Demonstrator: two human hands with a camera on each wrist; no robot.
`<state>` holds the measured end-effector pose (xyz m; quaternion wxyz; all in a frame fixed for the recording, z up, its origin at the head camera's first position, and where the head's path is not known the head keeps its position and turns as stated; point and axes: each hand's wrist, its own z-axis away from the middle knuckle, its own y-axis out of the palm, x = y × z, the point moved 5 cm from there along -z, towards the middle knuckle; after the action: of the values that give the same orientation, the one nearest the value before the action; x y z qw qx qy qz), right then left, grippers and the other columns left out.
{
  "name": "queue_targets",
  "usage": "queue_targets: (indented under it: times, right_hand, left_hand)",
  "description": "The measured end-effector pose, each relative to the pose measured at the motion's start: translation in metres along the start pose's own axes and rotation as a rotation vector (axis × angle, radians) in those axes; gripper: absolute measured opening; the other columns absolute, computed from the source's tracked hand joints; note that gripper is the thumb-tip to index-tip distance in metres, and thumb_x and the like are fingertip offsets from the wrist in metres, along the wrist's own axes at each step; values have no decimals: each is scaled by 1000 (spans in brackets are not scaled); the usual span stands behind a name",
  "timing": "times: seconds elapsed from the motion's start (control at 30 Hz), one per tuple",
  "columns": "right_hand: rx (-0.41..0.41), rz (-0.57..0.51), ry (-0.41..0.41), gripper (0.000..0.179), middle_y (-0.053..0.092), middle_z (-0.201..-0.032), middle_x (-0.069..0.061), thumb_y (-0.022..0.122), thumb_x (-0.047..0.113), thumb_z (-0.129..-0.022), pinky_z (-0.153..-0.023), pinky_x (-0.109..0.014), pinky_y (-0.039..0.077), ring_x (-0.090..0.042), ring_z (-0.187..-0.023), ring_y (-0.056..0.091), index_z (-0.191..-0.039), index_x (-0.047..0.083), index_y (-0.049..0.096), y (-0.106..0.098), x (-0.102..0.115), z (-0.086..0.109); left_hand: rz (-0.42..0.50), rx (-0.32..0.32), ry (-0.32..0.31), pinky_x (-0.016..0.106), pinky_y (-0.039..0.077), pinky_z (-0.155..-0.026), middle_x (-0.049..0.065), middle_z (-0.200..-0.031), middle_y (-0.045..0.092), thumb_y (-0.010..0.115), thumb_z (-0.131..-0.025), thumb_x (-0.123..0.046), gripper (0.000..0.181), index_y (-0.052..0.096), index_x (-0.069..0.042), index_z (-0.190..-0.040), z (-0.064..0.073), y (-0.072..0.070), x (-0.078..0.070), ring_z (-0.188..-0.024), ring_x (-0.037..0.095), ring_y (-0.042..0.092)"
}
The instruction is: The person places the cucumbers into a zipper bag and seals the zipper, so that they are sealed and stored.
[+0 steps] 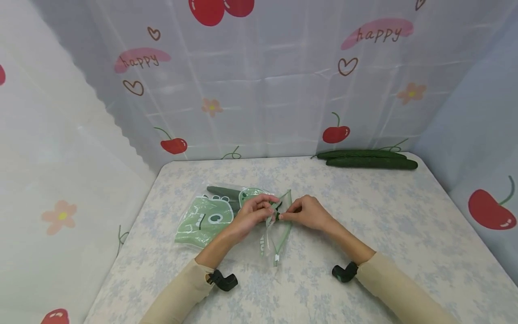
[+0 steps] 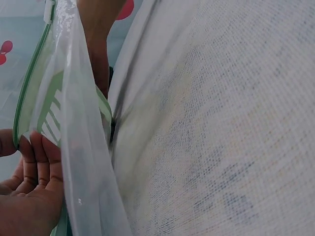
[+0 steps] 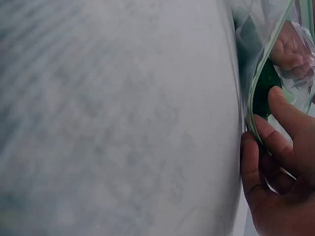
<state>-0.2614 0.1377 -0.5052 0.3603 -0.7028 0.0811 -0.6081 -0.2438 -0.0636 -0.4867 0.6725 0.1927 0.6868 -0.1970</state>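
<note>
Both hands are at the mouth of a clear zip bag (image 1: 285, 234) with a green zip edge and a white slider (image 1: 276, 258). My left hand (image 1: 252, 215) pinches the bag near its opening; in the left wrist view its fingers (image 2: 43, 164) are by the green edge. On the other side, my right hand (image 1: 309, 213) holds the rim between thumb and fingers. In the right wrist view the thumb lies against a dark green cucumber end (image 3: 266, 88) inside the mouth. Left of the hands lies a bag with a green monster print (image 1: 208, 220).
Two long cucumbers (image 1: 368, 159) lie side by side at the back right of the table. Another cucumber (image 1: 222, 191) shows under clear plastic at the left. A cherry-printed curtain (image 1: 259, 112) stands behind the flower-patterned tabletop (image 1: 344, 306).
</note>
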Motion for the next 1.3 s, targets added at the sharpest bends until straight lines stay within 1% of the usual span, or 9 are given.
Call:
queue_targets:
  times: [0.17, 0.33, 0.53, 0.63, 0.83, 0.97, 1.07, 1.17, 1.3]
  right_hand:
    - [-48, 62, 12, 32, 72, -60, 4, 88, 48, -89, -51, -23, 36, -6, -49, 43, -72, 21, 84, 0, 1, -2]
    - [-77, 101, 47, 34, 70, -56, 4, 91, 51, -84, -50, -24, 36, -7, -47, 43, -69, 21, 83, -6, -2, -4]
    - [-65, 86, 67, 23, 78, -71, 3, 93, 42, -84, -57, -28, 47, -12, -60, 60, -80, 20, 86, -26, -7, -8]
    - [-50, 96, 50, 20, 80, -81, 3, 93, 38, -85, -64, -30, 53, -12, -69, 66, -87, 20, 86, -36, -12, -13]
    - [5, 56, 9, 27, 81, -109, -7, 87, 30, -93, -83, -36, 61, -16, -92, 73, -111, 11, 83, -42, -22, -18]
    - [56, -9, -27, 32, 78, -121, -13, 81, 27, -98, -96, -44, 63, -27, -108, 76, -122, 6, 78, -42, -22, -8]
    - [68, -39, -53, 34, 75, -128, -16, 78, 24, -100, -100, -49, 62, -32, -114, 75, -128, 4, 75, -50, -21, 3]
    - [52, -32, -57, 36, 72, -132, -18, 77, 23, -101, -103, -51, 61, -35, -117, 73, -130, 3, 73, -67, -25, 13]
    - [6, 26, -32, 35, 71, -133, -18, 76, 24, -102, -103, -49, 60, -36, -120, 72, -130, 2, 73, -97, -42, 26]
  left_hand:
    - [10, -5, -1, 24, 51, -83, -4, -92, 66, 57, -105, -5, 39, 58, 2, -143, -1, 3, -1, -85, 12, 68]
    - [19, -8, -10, 25, 50, -83, -3, -91, 66, 58, -105, -5, 38, 60, 1, -142, -4, 5, 0, -85, 12, 68]
    - [16, -16, -4, 30, 46, -82, -3, -92, 64, 57, -106, -6, 37, 60, -3, -143, -9, 11, -1, -87, 12, 67]
    - [7, -46, -12, 30, 46, -82, -4, -94, 64, 57, -106, -6, 36, 61, -5, -142, -14, 14, -2, -89, 11, 66]
    - [24, -109, -41, 33, 47, -87, -5, -94, 67, 58, -107, -10, 35, 62, -5, -142, -19, 16, -2, -92, 10, 69]
    - [27, -117, -42, 31, 47, -85, -6, -93, 66, 59, -108, -9, 36, 60, -3, -143, -20, 16, 0, -90, 9, 69]
    - [19, -114, -41, 31, 47, -85, -6, -94, 65, 59, -108, -10, 37, 59, -1, -145, -19, 16, 0, -91, 9, 68]
    - [20, -111, -44, 33, 47, -88, -6, -94, 65, 60, -108, -10, 39, 58, 0, -146, -19, 15, 1, -91, 9, 67]
    - [18, -111, -48, 35, 48, -88, -5, -94, 65, 61, -107, -10, 40, 59, -1, -146, -19, 14, 3, -90, 10, 66]
